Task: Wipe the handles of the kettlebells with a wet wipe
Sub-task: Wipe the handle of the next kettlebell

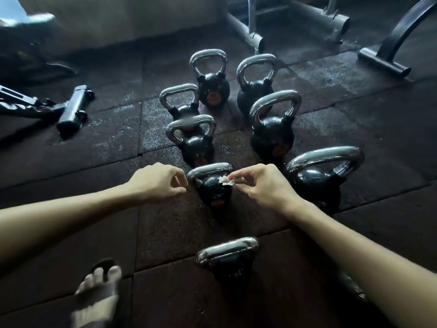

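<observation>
Right hand pinches the wet wipe at the kettlebell handle, set to rub. Left hand hovers; loosely curled, empty.

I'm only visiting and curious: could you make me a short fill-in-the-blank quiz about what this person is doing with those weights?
1. The crumpled white wet wipe is pinched by the person's ____ hand.
2. The left hand holds ____.
3. Both hands are close to the shiny metal handle of a round kettlebell whose body is coloured ____.

Missing words: right (the right hand); nothing; black.
</observation>
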{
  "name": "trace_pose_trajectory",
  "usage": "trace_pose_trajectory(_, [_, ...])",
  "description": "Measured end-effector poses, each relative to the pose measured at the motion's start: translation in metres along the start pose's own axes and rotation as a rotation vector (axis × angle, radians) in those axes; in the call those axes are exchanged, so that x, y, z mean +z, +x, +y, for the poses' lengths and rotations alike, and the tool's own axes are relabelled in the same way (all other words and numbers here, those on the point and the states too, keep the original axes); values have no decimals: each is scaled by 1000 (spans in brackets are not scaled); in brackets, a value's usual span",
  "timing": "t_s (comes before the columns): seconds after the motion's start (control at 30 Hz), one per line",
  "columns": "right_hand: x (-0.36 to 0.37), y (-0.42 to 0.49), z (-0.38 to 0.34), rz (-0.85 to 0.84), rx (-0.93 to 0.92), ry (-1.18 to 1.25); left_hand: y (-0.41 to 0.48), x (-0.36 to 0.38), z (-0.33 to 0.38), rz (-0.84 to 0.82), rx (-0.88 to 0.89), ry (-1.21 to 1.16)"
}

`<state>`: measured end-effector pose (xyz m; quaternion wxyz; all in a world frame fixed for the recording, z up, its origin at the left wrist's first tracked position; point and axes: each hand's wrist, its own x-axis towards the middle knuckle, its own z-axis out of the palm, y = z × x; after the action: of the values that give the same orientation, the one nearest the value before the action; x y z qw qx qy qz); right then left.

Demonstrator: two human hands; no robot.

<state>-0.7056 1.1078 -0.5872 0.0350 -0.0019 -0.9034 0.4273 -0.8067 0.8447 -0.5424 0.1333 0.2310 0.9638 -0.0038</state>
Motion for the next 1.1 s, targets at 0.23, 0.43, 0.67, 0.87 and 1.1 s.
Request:
trace_pose_trajectory(0.23, [18,45,-9,97,8,-135,63,20,-37,77,114,-300])
trace_pose_trajectory(0.43, [39,67,-17,189,5,-247,105,36,-58,49,287,-475])
trace_pose_trajectory(0.67, [96,78,-19,261,3,-388,119,53,-74,2,356,-609])
trace_pose_trajectory(0.87, [102,75,-15,297,0,-318,132,63,-81,-16,407,-690])
trace_pose_trajectory(1.1, [108,80,-29,353,66,-252,148,59,-80,-125,469,-740])
